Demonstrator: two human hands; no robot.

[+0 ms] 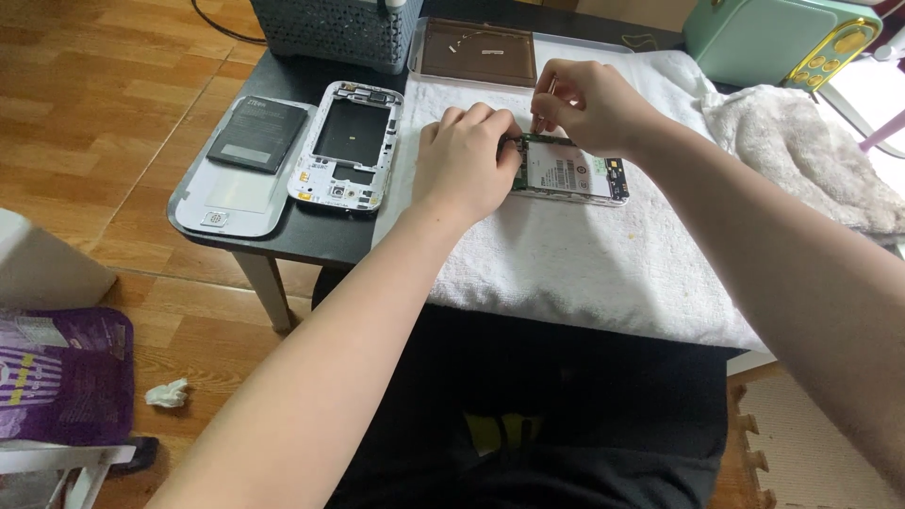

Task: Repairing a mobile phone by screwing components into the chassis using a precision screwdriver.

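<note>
An opened phone (570,175) is being worked on with both hands on a white towel (566,273) over a small dark surface (311,236).

The phone is being steadied at its left end by the left hand (467,160), its grip pressed around the edge, while the right hand (589,106) is being held above the top corner with its grip pinched together on something too small to make out. Beside the towel, a white frame (347,146), a back cover (236,193) and a dark battery (257,135) are being kept on the bare part of the surface. A grey basket (330,33) and a brown tray (479,52) are being kept at the far edge. A mint case (754,42) and a crumpled cloth (811,155) are lying to the right. A wooden floor (94,113) is being shown around it, with a purple packet (61,377) and a tissue scrap (168,393) lying on it.
</note>
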